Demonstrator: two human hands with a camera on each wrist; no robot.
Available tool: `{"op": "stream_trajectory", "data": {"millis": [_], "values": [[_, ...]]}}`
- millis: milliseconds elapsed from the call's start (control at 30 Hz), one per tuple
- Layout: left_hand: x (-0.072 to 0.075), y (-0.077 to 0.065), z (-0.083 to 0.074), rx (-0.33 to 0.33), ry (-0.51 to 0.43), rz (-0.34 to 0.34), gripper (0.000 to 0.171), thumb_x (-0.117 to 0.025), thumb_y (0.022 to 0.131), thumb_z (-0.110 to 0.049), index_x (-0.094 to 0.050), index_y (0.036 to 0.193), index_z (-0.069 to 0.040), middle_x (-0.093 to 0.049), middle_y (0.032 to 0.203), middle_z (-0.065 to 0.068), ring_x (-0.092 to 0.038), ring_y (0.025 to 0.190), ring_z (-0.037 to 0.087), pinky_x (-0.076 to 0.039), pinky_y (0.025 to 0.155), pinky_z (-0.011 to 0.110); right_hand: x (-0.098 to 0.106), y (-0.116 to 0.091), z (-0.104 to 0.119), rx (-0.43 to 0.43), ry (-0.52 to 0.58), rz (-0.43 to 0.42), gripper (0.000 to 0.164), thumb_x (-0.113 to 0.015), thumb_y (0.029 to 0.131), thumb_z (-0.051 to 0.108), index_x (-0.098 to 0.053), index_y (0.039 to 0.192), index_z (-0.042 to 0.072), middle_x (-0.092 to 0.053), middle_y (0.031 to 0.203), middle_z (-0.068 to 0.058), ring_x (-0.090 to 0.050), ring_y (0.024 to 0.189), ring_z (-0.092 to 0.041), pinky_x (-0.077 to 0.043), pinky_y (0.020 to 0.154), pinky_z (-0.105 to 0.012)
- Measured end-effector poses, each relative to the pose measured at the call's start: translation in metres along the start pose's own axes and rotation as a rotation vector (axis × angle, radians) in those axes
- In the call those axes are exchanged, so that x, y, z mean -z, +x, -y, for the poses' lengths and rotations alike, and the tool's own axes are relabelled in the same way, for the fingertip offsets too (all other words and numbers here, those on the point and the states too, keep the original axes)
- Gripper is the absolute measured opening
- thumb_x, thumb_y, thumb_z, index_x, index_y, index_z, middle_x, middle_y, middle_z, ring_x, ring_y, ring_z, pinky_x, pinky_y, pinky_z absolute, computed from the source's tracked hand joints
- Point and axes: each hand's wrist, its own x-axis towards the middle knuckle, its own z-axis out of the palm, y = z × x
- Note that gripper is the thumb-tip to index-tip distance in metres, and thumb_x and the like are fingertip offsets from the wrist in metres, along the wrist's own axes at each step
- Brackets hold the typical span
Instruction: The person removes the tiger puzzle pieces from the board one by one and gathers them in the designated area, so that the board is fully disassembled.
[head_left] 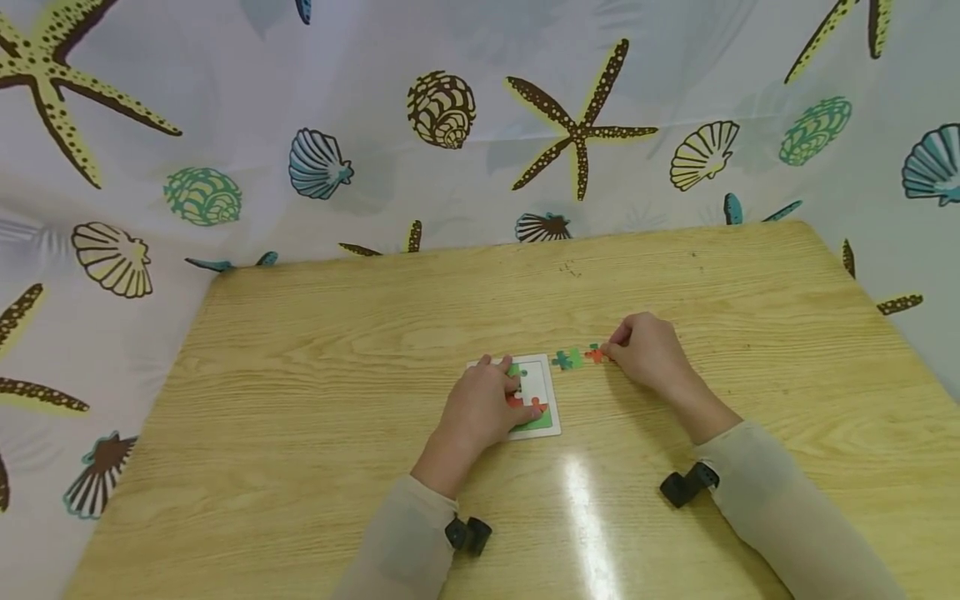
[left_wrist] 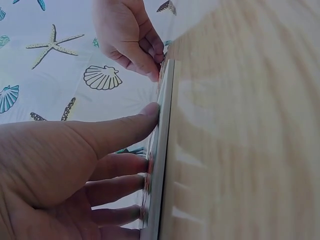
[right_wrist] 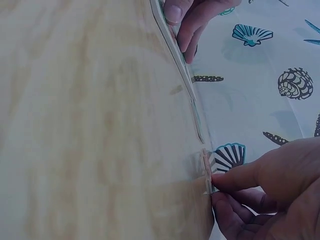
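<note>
A small jigsaw puzzle tray (head_left: 554,396) with a white rim lies flat on the table, with red and green pieces in it and a white bare patch at its upper right. My left hand (head_left: 483,404) rests on the tray's left side, thumb and fingers spread and touching the top, as the left wrist view also shows. Just right of the tray lies a green jigsaw piece (head_left: 567,359). My right hand (head_left: 651,354) pinches a red and green jigsaw piece (head_left: 595,353) by its right end, low at the tabletop. Fingertips partly cover that piece.
The wooden table (head_left: 337,358) stretches out around the tray. Behind it hangs a white cloth (head_left: 480,183) printed with starfish and shells. A black wrist camera (head_left: 468,535) sits on the left sleeve and another black camera (head_left: 690,484) on the right.
</note>
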Motion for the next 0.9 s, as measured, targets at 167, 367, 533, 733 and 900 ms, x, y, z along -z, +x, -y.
{"op": "stream_trajectory", "data": {"millis": [167,367,533,733,900], "values": [[0.0017,-0.0001,0.0012,-0.024,0.008,-0.004,0.056,-0.084,0.089,-0.035,-0.071,0.133,-0.003,-0.049,0.156,0.016,-0.036,0.151,0.042,-0.035,0.121,0.051,-0.0004,0.0006,-0.0006,0.006,0.009,-0.006,0.018,-0.073,0.098,0.017,-0.073,0.088,0.002,-0.072,0.086,-0.012,-0.062,0.074,-0.023,-0.050,0.066,-0.034],[0.0058,-0.0016,0.0024,-0.038,-0.023,0.015,0.057,-0.084,0.089,-0.036,-0.069,0.135,-0.004,-0.048,0.157,0.015,-0.033,0.153,0.041,-0.032,0.123,0.051,0.0016,-0.0001,-0.0037,-0.022,0.050,-0.001,0.018,-0.073,0.098,0.017,-0.073,0.090,0.002,-0.071,0.088,-0.012,-0.062,0.078,-0.024,-0.050,0.070,-0.035],[0.0073,-0.0017,0.0032,-0.042,-0.026,0.031,0.058,-0.084,0.090,-0.035,-0.068,0.136,-0.004,-0.047,0.158,0.013,-0.032,0.153,0.040,-0.031,0.124,0.052,0.0025,0.0006,-0.0055,-0.036,0.063,0.010,0.018,-0.072,0.099,0.018,-0.072,0.091,0.002,-0.071,0.089,-0.012,-0.062,0.078,-0.024,-0.050,0.069,-0.036],[0.0071,-0.0029,0.0049,-0.030,-0.042,0.057,0.060,-0.082,0.091,-0.037,-0.066,0.140,-0.006,-0.045,0.160,0.010,-0.030,0.154,0.040,-0.031,0.123,0.053,0.0032,0.0010,-0.0060,-0.055,0.080,0.037,0.019,-0.070,0.100,0.019,-0.071,0.094,0.001,-0.070,0.092,-0.013,-0.062,0.080,-0.025,-0.050,0.073,-0.037],[0.0082,-0.0025,0.0088,-0.046,-0.042,0.089,0.061,-0.081,0.092,-0.035,-0.063,0.143,-0.005,-0.041,0.163,0.010,-0.027,0.155,0.039,-0.030,0.124,0.053,0.0043,-0.0010,-0.0067,-0.057,0.098,0.042,0.020,-0.071,0.100,0.021,-0.072,0.094,0.002,-0.071,0.093,-0.013,-0.063,0.083,-0.025,-0.051,0.075,-0.038]]}}
